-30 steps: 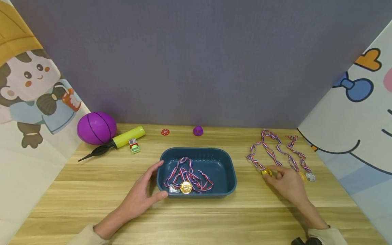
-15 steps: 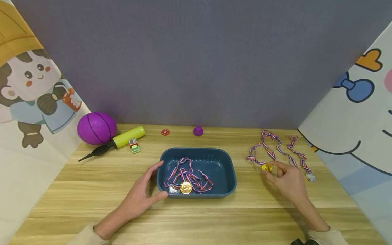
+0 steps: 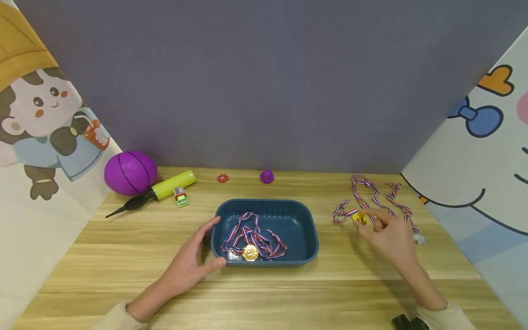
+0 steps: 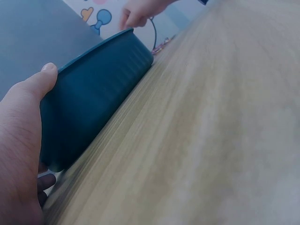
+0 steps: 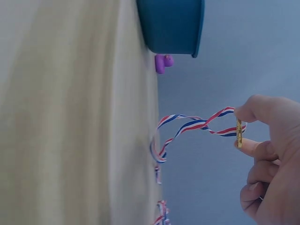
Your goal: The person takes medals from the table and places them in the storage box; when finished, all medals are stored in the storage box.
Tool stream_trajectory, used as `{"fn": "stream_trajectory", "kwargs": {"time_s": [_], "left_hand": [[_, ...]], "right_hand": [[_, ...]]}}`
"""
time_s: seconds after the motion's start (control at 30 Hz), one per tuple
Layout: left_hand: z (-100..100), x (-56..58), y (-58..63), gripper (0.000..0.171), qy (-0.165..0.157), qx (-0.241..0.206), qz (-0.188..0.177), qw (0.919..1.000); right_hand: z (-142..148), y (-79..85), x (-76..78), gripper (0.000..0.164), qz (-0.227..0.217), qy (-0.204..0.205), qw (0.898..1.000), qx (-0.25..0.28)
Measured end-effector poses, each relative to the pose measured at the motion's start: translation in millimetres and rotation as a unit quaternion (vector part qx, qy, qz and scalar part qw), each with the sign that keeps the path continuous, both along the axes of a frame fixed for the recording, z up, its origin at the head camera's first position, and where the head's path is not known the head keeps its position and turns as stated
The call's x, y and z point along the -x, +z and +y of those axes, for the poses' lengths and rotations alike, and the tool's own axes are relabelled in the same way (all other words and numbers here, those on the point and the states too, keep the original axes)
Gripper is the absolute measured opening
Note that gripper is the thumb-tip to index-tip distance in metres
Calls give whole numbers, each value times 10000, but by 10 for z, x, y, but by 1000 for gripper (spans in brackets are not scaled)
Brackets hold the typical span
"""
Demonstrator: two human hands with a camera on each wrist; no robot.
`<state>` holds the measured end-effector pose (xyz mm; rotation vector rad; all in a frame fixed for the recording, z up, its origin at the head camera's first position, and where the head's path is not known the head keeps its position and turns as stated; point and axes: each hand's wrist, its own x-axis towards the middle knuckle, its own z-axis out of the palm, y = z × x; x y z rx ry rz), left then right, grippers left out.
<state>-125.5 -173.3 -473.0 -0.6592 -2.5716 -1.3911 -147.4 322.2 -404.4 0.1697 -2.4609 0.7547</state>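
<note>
My right hand (image 3: 389, 236) pinches a gold medal (image 3: 360, 217) between thumb and index finger. In the right wrist view the medal (image 5: 239, 133) is edge-on, off the table, and its red, white and blue ribbon (image 5: 194, 124) trails down to the tabletop. My left hand (image 3: 185, 263) spans the left end of a dark blue tub (image 3: 272, 264), its fingers fairly straight, thumb and index fingertips at the rim. Inside the tub lie a gold medal (image 3: 250, 252) and a silver medal (image 3: 233, 255) with tangled ribbons. Beside my right hand lie a silver medal (image 3: 418, 239) and another ribbon (image 3: 360, 198), whose medal is hidden.
At the back left are a purple ball (image 3: 130, 173), a yellow pump (image 3: 171, 185) with a black end, and a small red-and-green object (image 3: 180, 196). A red chip (image 3: 222, 178) and a purple object (image 3: 266, 176) lie near the grey back wall (image 3: 264, 91).
My right hand has raised the gold medal from the table and moved it slightly away from me. Its ribbon has bunched up. My left hand and the tub have stayed still.
</note>
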Motion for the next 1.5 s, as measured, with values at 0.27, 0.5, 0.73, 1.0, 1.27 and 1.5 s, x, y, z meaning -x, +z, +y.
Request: {"fn": "stream_trajectory", "kwargs": {"time_s": [0.27, 0.5, 0.73, 1.0, 1.27, 1.5], "left_hand": [[-3, 0, -5, 99, 21, -10, 2, 10000], [1, 4, -9, 99, -4, -11, -2, 10000], [3, 2, -4, 98, 5, 6, -12, 10000], [-1, 1, -1, 99, -14, -18, 4, 10000], [-1, 2, -5, 99, -40, -24, 66, 10000], [-6, -5, -2, 99, -7, -10, 51, 10000]], "right_hand": [[-76, 173, 16, 29, -32, 104, 9999, 120], [-167, 268, 30, 26, 86, 99, 9999, 37], [-236, 356, 50, 28, 201, 131, 9994, 255], [-324, 524, 57, 29, 295, 225, 9948, 947], [-426, 679, 33, 30, 737, 649, 9858, 1361], [-528, 775, -3, 35, 1178, 974, 9777, 1444]]}}
